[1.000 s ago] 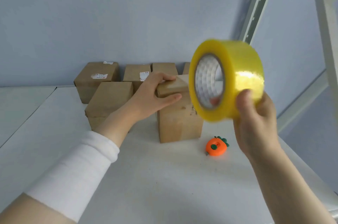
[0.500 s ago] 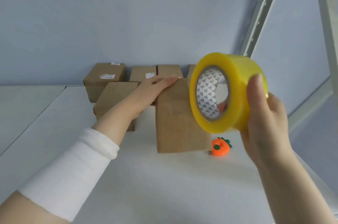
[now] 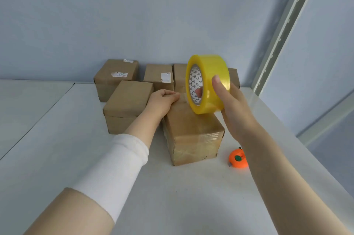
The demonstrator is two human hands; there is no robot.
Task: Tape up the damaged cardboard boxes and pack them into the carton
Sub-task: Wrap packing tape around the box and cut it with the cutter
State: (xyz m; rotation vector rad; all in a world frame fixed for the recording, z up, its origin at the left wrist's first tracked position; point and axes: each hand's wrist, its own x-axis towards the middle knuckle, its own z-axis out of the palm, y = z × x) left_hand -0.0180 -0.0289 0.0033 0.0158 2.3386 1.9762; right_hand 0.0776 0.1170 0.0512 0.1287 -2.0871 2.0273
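A small brown cardboard box (image 3: 193,135) lies in the middle of the white table, with clear tape across its front face. My left hand (image 3: 162,101) rests on the box's far top edge, fingers curled there. My right hand (image 3: 232,104) grips a yellow roll of clear tape (image 3: 207,83), held on edge just above the box top. A strip of tape seems to run from the roll toward my left fingers.
Several more brown boxes stand behind: one at the left (image 3: 128,106), two with white labels (image 3: 116,77) (image 3: 159,77) by the wall. An orange carrot-shaped cutter (image 3: 238,159) lies right of the box. A metal shelf post (image 3: 283,29) rises at the right.
The box has been tipped down flat from standing tall. My right hand has lowered the tape roll onto its top, and my left hand has shifted to the far top edge.
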